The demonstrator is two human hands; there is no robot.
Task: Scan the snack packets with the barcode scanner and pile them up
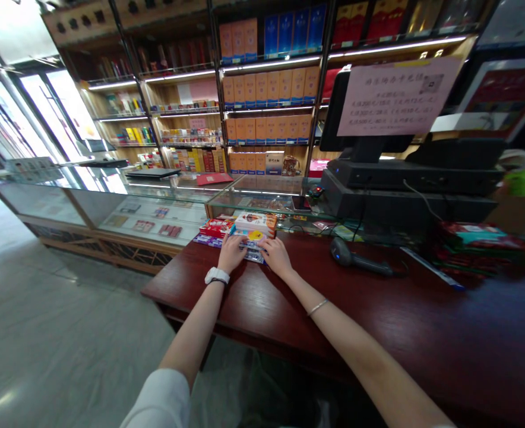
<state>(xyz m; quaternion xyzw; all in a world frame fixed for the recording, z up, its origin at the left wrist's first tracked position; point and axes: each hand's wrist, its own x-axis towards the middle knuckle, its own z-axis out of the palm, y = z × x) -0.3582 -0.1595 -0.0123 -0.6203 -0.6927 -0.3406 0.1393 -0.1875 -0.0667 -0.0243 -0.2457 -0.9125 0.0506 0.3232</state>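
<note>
Both my hands rest at the far side of the dark red table on a small group of packaged goods. My left hand (233, 253), with a white watch on its wrist, has its fingers curled on the left edge of a blue packet with a yellow patch (254, 235). On the packet's right edge are the bent fingers of my right hand (277, 257). A white and orange box (256, 222) stands just behind. To the left lie a red package (217, 227) and purple packets (208, 240). The packet's contents cannot be made out.
A barcode scanner (358, 259) lies right of my hands, with a blue and white strip (432, 268) beyond it. A monitor bearing a pink notice (391, 101) stands behind. Red packets (476, 244) are piled at right. A glass display counter (151, 205) runs left.
</note>
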